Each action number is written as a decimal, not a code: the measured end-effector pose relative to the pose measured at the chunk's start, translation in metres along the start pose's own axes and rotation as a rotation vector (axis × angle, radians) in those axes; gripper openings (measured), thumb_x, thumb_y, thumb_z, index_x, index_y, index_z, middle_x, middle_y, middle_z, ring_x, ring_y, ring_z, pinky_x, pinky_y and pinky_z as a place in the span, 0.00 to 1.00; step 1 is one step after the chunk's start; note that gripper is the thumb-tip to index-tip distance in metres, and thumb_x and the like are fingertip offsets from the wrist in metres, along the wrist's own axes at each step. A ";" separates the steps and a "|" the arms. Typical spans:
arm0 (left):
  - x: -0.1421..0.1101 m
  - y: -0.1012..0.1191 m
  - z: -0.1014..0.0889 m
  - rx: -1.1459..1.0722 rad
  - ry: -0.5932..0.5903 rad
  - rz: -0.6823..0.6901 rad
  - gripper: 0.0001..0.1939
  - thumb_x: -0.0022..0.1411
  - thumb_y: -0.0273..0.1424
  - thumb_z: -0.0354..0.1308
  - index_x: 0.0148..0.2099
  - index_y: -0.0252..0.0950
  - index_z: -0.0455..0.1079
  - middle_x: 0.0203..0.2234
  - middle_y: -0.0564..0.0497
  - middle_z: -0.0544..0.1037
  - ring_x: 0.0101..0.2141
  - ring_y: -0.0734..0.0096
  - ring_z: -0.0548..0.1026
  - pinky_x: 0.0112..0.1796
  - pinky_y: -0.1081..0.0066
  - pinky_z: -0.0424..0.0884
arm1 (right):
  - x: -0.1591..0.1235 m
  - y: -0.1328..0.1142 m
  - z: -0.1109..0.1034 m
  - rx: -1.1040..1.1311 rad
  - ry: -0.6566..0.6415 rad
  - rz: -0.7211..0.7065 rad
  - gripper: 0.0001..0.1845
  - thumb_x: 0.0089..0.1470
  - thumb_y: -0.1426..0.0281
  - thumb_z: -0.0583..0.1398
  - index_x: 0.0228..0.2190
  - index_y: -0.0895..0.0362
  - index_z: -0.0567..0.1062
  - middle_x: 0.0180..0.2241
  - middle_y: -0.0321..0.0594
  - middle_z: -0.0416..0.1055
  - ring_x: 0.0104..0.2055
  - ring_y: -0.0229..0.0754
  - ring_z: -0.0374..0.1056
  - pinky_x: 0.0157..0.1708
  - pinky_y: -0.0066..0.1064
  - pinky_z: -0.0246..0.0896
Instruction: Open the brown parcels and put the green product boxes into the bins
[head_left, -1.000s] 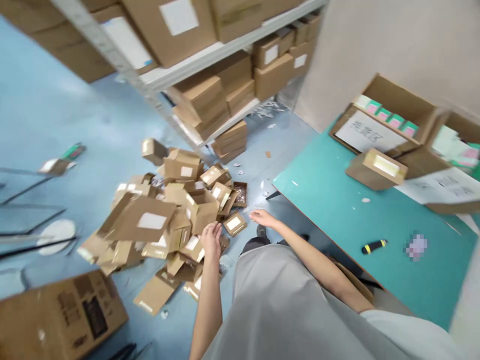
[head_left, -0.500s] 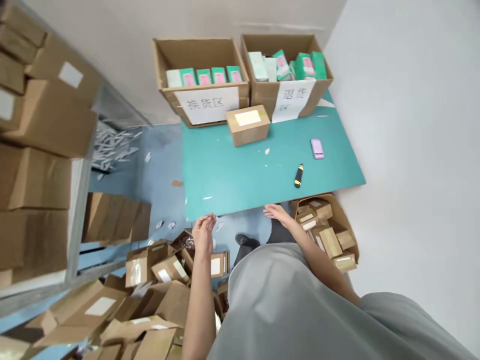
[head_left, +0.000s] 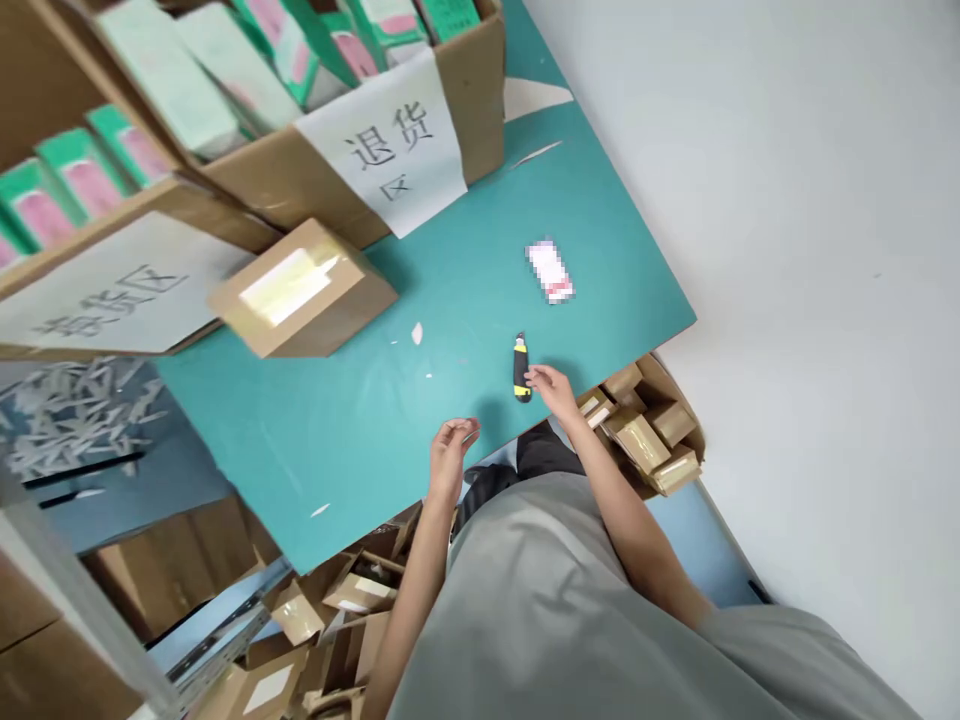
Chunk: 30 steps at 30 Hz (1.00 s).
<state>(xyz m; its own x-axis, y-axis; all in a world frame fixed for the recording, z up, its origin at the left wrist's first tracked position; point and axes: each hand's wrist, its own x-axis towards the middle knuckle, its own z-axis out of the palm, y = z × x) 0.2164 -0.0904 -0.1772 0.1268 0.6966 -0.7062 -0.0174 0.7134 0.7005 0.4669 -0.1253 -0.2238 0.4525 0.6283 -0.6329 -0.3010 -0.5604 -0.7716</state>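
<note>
A black and yellow utility knife [head_left: 521, 370] lies on the green tabletop [head_left: 360, 430]. My right hand [head_left: 553, 390] hovers at the knife's right side, fingers extended and apart, with nothing held; whether the fingertips touch the handle I cannot tell. Over the table's front edge is my left hand [head_left: 452, 450], loosely curved, its fingers a little apart and nothing in it. A taped cardboard box [head_left: 341, 310] with a pale label sits farther back to the left, away from both hands.
Two open cartons, a right one [head_left: 472, 120] and a left one [head_left: 225, 225], hold green and pink boxes and bear handwritten paper signs. A pink and white phone-sized item [head_left: 550, 270] lies beyond the knife. Below the table stands a carton of small parcels [head_left: 671, 425]; opened boxes [head_left: 300, 610] lie left.
My view has turned right and come nearer the table. Both hands have moved forward over the tabletop, the right one up to the utility knife. The taped box stays in place.
</note>
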 end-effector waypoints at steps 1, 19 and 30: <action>0.013 0.005 0.021 0.033 -0.027 -0.016 0.24 0.53 0.49 0.80 0.39 0.39 0.76 0.45 0.42 0.86 0.50 0.52 0.84 0.57 0.51 0.78 | 0.013 -0.005 -0.010 -0.022 0.038 -0.006 0.16 0.66 0.61 0.66 0.50 0.57 0.84 0.50 0.53 0.87 0.51 0.52 0.85 0.62 0.47 0.76; 0.168 -0.051 0.118 0.891 0.236 0.552 0.10 0.62 0.34 0.69 0.36 0.42 0.69 0.27 0.50 0.74 0.31 0.58 0.70 0.42 0.59 0.68 | 0.087 0.046 0.021 -0.745 0.469 -0.520 0.06 0.70 0.71 0.63 0.44 0.51 0.81 0.38 0.44 0.82 0.38 0.48 0.74 0.44 0.42 0.65; 0.165 -0.070 0.093 0.980 0.235 0.685 0.12 0.64 0.36 0.71 0.34 0.43 0.70 0.23 0.52 0.70 0.26 0.59 0.68 0.39 0.59 0.63 | 0.081 0.044 0.029 -0.842 0.470 -0.555 0.08 0.64 0.70 0.69 0.44 0.47 0.80 0.34 0.41 0.79 0.34 0.49 0.73 0.37 0.45 0.63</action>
<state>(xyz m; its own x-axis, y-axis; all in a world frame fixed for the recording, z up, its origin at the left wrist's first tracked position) 0.3306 -0.0330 -0.3331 0.2004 0.9756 -0.0900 0.7587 -0.0964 0.6443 0.4654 -0.0835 -0.3109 0.6742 0.7385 0.0115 0.6272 -0.5642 -0.5370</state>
